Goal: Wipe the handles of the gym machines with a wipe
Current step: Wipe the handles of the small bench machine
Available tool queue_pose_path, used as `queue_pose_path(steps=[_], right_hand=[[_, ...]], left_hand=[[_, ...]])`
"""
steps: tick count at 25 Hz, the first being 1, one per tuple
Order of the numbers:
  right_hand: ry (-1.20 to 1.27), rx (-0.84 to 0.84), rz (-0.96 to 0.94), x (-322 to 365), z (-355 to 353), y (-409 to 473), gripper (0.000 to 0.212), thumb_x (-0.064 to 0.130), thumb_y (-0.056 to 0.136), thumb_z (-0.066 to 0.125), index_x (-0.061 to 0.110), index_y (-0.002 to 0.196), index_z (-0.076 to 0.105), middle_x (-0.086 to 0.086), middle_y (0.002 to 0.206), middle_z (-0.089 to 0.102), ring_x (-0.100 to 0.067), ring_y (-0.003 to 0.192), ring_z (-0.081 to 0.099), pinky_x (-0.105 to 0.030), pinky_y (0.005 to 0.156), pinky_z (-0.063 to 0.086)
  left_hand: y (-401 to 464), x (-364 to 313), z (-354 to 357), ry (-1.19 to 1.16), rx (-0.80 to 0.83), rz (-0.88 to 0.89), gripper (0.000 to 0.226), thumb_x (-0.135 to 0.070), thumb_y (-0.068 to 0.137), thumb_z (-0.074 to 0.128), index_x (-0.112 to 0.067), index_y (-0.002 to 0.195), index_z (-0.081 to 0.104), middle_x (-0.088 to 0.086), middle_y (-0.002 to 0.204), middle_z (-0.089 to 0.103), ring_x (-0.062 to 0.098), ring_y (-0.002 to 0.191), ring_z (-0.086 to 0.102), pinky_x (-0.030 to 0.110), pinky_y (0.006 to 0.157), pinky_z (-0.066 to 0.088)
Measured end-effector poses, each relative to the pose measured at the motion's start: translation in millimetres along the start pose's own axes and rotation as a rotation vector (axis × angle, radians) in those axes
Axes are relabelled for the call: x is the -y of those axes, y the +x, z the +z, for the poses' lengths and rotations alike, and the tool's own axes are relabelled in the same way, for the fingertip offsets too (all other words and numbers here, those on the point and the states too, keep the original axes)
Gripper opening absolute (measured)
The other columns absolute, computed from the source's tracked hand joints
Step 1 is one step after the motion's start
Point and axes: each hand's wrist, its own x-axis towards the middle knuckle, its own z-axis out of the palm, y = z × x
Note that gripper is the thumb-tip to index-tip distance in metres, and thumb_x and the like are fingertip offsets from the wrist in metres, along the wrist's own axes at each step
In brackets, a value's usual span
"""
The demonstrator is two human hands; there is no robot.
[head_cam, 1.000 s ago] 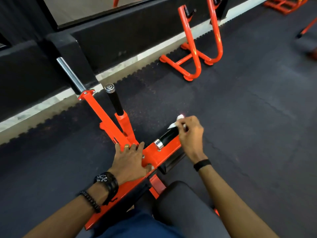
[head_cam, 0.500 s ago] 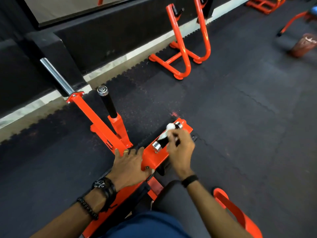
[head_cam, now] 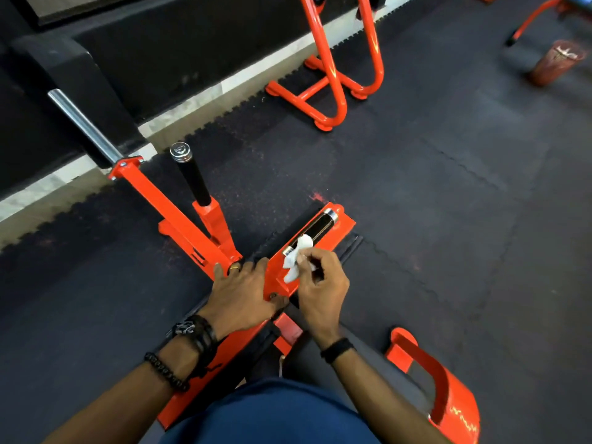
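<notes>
The wipe (head_cam: pixel 296 256) is a small, crumpled white sheet, and it looks soft, limp and nearly weightless; it should fold to whatever shape the fingers give it, so the sensible hold is a bunched pinch near its middle, with a loose flap left free to wrap the bar. It lies at the near end of the short black handle (head_cam: pixel 315 231), draped over the chrome collar there and hanging down onto the orange plate (head_cam: pixel 344 226) beneath. The handle itself appears rigid, fixed at both ends to the machine, with a smooth black grip running toward 1 o'clock from the hands; it will not give under pressure, so firm rubbing seems safe. The right hand (head_cam: pixel 320 283) comes in from 5 o'clock, wrist bent, thumb and curled fingertips pinching the wipe against the handle's near end. The left hand (head_cam: pixel 243 290) lies flat at 9 o'clock of it, fingers straight and spread across the orange frame (head_cam: pixel 173 216), holding nothing and seemingly bracing the body. A second, upright black handle (head_cam: pixel 193 179) stands at 11 o'clock, apart from both hands and probably not yet wiped.
</notes>
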Motion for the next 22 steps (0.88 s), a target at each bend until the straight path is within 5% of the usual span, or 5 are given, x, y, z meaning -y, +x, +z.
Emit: queue_pose_path(steps=[4, 6, 13, 19, 22], right_hand=[[-0.178, -0.175, 0.031, -14.9, -8.0, 64.4, 0.015, 0.001, 0.080, 0.066, 0.017, 0.081, 0.069, 0.008, 0.080, 0.066, -0.020, 0.074, 0.059, -0.031, 0.076, 0.049], [-0.125, -0.208, 0.073, -16.6, -11.7, 85.5, 0.014, 0.002, 0.081, 0.066, 0.015, 0.080, 0.067, 0.005, 0.082, 0.066, -0.009, 0.071, 0.058, -0.032, 0.068, 0.049], [-0.001, -0.053, 0.045, -3.5, -2.4, 2.7, 0.021, -0.008, 0.083, 0.062, 0.012, 0.086, 0.067, -0.001, 0.083, 0.066, -0.007, 0.069, 0.060, -0.016, 0.066, 0.046], [-0.017, -0.258, 0.160, -24.4, -0.5, 62.6, 0.024, -0.002, 0.077, 0.057, 0.019, 0.083, 0.067, 0.002, 0.083, 0.064, -0.022, 0.074, 0.063, -0.043, 0.068, 0.052], [0.055, -0.177, 0.118, -2.2, 2.5, 14.5, 0.019, -0.010, 0.082, 0.064, 0.008, 0.083, 0.071, -0.008, 0.089, 0.066, -0.006, 0.079, 0.062, -0.017, 0.068, 0.048]], left_hand=[[-0.3, 1.0, -3.4, -0.020, 0.015, 0.020, 0.088, -0.072, 0.086, 0.044, -0.020, 0.153, 0.023, 0.004, 0.146, 0.046, 0.030, 0.138, 0.038, 0.059, 0.116, 0.018], [-1.4, 1.7, -3.0, -0.033, 0.021, 0.023, 0.087, -0.071, 0.086, 0.045, -0.019, 0.153, 0.022, 0.005, 0.146, 0.046, 0.030, 0.139, 0.038, 0.059, 0.116, 0.018], [-1.8, 0.4, -1.9, -0.067, -0.010, 0.009, 0.091, -0.073, 0.085, 0.045, -0.018, 0.153, 0.021, 0.007, 0.148, 0.046, 0.030, 0.140, 0.038, 0.058, 0.116, 0.017], [-2.0, 2.5, -2.2, -0.081, 0.001, 0.019, 0.091, -0.073, 0.086, 0.045, -0.018, 0.154, 0.020, 0.006, 0.146, 0.048, 0.030, 0.139, 0.039, 0.058, 0.116, 0.017], [-1.1, 1.6, -0.8, -0.078, -0.015, 0.009, 0.092, -0.074, 0.085, 0.044, -0.018, 0.154, 0.020, 0.007, 0.148, 0.047, 0.030, 0.139, 0.040, 0.057, 0.115, 0.020]])
